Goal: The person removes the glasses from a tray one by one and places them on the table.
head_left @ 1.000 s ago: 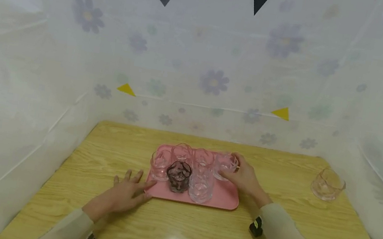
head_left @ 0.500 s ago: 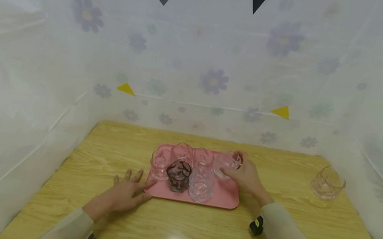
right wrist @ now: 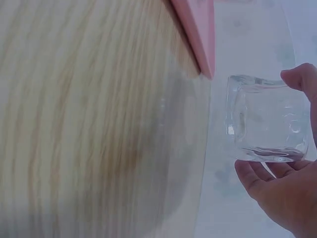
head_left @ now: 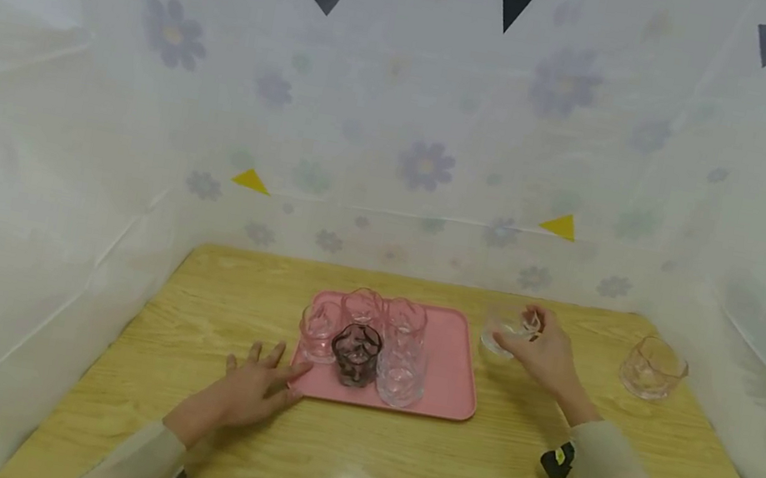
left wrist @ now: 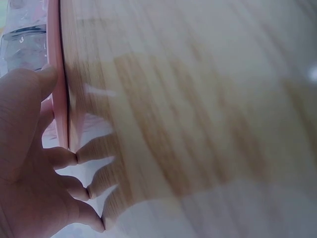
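Observation:
My right hand [head_left: 546,355] holds a clear glass cup [head_left: 503,331] between thumb and fingers, just right of the pink tray [head_left: 448,368]. In the right wrist view that glass cup [right wrist: 267,121] shows whole, thumb on one side and fingertips on the other. My left hand [head_left: 247,390] lies with spread fingers at the tray's front left corner, thumb and index fingertip at its edge. On the tray stand a smoky dark glass cup [head_left: 358,353], a clear glass cup [head_left: 401,377] and several pink-looking glass cups [head_left: 320,330] in the left half and middle.
Another glass cup [head_left: 654,369] with a pinkish tint stands on the wooden table [head_left: 347,453] at the far right. Behind and beside the table hang pale flowered sheets [head_left: 375,102] with dark and yellow triangles on them.
My right hand has lifted the clear glass cup from the tray's back right corner and carried it right, past the tray's edge. My left hand has stayed in place.

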`<state>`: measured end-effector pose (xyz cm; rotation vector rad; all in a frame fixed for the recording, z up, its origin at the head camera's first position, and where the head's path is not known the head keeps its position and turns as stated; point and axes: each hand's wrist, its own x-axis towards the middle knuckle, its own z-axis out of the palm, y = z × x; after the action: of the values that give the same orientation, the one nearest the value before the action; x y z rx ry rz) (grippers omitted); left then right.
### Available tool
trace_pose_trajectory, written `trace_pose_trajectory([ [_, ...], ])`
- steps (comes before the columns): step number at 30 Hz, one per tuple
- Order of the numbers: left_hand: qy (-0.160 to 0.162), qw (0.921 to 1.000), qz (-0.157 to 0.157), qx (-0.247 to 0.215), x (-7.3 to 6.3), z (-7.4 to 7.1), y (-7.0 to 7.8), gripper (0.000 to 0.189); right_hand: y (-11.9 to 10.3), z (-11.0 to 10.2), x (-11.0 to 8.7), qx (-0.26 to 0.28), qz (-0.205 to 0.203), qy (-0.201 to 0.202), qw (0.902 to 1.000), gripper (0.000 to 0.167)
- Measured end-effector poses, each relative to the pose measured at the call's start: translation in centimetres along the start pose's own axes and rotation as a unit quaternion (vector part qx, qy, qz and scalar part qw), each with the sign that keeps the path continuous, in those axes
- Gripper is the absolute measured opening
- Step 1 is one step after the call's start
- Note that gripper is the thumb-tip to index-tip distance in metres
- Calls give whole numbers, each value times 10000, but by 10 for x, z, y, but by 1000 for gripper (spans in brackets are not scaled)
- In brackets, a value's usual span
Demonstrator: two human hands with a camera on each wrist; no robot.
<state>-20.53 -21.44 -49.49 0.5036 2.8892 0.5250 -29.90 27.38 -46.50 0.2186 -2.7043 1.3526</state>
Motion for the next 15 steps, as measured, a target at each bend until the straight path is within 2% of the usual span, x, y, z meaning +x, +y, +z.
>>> trace_pose_trajectory([
  [10,-52,10000,-30,-18,-2,-3,3,53,26,-37,-18,-450,442,235,9977,90],
  [15,-65,10000,-43,-30,-2,-3,4,53,40,-52,-24,-243,619,216,9976,93],
])
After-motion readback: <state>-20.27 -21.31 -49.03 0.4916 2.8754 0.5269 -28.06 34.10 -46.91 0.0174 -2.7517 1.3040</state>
